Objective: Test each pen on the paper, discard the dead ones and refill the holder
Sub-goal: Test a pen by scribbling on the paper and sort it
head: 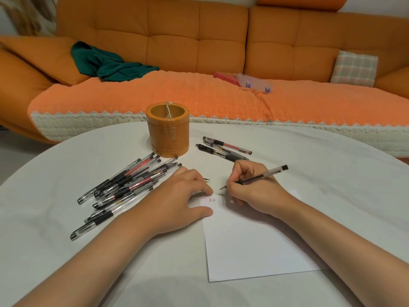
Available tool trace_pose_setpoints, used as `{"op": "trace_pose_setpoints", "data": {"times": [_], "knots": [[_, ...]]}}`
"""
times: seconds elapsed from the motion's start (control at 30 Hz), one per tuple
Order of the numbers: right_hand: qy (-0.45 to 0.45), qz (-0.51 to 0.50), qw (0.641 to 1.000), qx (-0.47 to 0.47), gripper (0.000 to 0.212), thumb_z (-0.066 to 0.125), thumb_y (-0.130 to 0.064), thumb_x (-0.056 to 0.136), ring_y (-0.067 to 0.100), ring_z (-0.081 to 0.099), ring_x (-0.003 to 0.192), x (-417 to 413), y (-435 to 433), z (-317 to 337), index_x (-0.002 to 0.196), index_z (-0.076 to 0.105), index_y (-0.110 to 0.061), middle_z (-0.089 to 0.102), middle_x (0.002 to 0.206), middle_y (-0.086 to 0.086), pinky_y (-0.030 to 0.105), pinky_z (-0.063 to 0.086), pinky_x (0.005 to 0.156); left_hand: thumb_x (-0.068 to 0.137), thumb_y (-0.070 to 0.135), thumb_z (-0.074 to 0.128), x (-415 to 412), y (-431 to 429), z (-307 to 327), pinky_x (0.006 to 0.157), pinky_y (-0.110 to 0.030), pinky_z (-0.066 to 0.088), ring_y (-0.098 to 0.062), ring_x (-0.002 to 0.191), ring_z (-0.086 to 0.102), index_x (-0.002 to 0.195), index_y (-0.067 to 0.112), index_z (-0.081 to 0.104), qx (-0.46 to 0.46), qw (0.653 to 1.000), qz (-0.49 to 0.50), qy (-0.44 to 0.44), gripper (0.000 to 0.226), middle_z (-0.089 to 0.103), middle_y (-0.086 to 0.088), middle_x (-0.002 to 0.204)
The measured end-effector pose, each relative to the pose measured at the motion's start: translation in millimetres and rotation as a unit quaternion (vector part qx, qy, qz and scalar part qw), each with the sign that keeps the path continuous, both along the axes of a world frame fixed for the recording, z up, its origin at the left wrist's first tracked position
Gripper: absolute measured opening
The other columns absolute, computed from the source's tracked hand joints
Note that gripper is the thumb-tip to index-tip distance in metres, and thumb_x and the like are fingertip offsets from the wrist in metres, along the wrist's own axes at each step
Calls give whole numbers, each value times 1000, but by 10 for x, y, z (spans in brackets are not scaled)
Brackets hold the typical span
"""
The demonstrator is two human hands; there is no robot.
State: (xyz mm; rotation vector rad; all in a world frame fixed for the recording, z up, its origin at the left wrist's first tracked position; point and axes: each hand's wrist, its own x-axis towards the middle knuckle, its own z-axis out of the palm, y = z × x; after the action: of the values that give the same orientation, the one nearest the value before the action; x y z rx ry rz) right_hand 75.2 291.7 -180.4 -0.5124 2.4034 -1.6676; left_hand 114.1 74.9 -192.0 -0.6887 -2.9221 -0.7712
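Note:
A white sheet of paper (pixel 254 247) lies on the white table (pixel 332 196), with small written marks near its top left corner. My right hand (pixel 254 191) grips a clear black pen (pixel 265 175) in a writing hold, tip just above the paper's top edge. My left hand (pixel 183 202) rests flat, fingers spread, pressing the paper's top left corner. A pile of several pens (pixel 124 189) lies to the left of that hand. An amber round pen holder (pixel 167 129) stands behind, with nothing showing inside. A few pens (pixel 225 148) lie to its right.
An orange sofa (pixel 199 45) with an orange cover runs behind the table. On it lie a green cloth (pixel 106 63), a pink item and a clear plastic box (pixel 254 82), and a checked cushion (pixel 354 68).

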Motion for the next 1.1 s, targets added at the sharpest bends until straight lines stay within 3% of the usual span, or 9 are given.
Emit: {"op": "trace_pose_setpoints", "data": {"times": [0.23,0.43,1.1], "knots": [[-8,44,997,61,15,72,-4,80,17,57,55,27,-19,9,71,63,-13,66,62,5,26,43,53,85,49,69,-7,27,-1,94,-18,35,3,109,38,126,39,61,-2,1000,7,-26,43,45,24,109],[-4,26,997,75,23,67,-1,81,11,48,48,37,-52,-10,66,54,-13,56,51,-9,22,38,49,84,53,68,-2,84,-37,79,-12,33,4,98,38,123,39,62,8,1000,14,-11,42,46,21,100],[9,45,996,76,27,65,4,81,7,41,48,69,-97,7,65,52,-12,54,55,-6,15,33,47,81,51,72,-6,79,-23,83,-22,41,-1,98,45,107,35,68,24,1000,15,-5,31,54,17,97]]}}
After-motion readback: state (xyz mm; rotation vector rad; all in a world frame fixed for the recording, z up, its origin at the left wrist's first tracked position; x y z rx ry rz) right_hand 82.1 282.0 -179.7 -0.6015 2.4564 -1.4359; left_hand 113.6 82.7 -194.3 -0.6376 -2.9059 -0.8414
